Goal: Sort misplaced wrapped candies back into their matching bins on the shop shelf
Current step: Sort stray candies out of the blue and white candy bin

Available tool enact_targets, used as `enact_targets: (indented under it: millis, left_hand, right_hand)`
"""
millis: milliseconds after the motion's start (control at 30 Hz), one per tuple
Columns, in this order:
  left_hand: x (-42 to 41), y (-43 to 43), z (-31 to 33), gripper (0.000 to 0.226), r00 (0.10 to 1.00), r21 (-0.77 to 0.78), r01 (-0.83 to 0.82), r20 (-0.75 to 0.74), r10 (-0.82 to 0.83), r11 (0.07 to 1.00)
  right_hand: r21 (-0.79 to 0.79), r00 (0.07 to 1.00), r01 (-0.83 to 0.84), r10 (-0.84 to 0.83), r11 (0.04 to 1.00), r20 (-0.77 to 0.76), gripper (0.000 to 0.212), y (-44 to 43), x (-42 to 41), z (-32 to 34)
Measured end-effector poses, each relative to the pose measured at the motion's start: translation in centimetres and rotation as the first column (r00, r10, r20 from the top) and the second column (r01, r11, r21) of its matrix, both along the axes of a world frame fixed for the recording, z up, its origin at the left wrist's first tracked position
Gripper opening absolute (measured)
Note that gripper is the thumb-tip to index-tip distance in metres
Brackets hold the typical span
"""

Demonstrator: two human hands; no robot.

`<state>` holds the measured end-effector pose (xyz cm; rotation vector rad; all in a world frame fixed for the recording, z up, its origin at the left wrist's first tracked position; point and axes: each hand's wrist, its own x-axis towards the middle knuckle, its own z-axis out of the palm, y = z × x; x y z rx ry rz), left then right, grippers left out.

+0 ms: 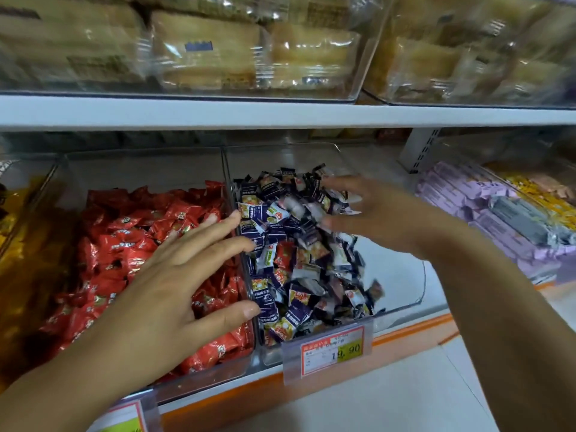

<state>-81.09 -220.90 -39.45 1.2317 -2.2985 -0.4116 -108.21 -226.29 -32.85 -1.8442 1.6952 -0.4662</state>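
Observation:
Two clear bins stand side by side on the lower shelf. The left bin [205, 374] is full of red wrapped candies [124, 244]. The right bin [402, 294] holds a heap of dark purple and white wrapped candies [280, 219], and one red candy [284, 254] lies among them near the middle. My left hand [174, 275] hovers over the red bin with fingers spread and straight, fingertips reaching the wall between the bins. My right hand [371, 213] is over the purple heap, fingers spread and blurred, holding nothing that I can make out.
A price tag [330, 350] hangs on the shelf's front edge below the purple bin. A bin of lilac packets [486, 219] stands to the right, yellow wrapped sweets [18, 244] to the left. Bagged bread in clear bins [218, 57] fills the shelf above.

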Motion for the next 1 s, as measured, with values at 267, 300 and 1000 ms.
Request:
enact_targets:
  millis: [267, 300, 1000]
  left_hand:
    - [-0.1, 0.0, 0.1, 0.064, 1.000, 0.000, 0.005, -0.004, -0.005, 1.000]
    - [-0.1, -0.1, 0.1, 0.064, 1.000, -0.001, 0.008, -0.002, -0.008, 1.000]
    - [-0.6, 0.8, 0.2, 0.069, 0.999, -0.008, -0.016, 0.048, 0.016, 1.000]
  right_hand:
    - [-0.230, 0.976, -0.136, 0.090, 0.964, -0.200, 0.009, 2.4, 0.1, -3.3]
    - [-0.325, 0.980, -0.130, 0.072, 0.937, -0.185, 0.013, 2.4, 0.8, -3.8]
    - [-0.276, 0.929, 0.024, 0.081, 0.961, 0.362, 0.021, 1.7, 4.5, -1.5]
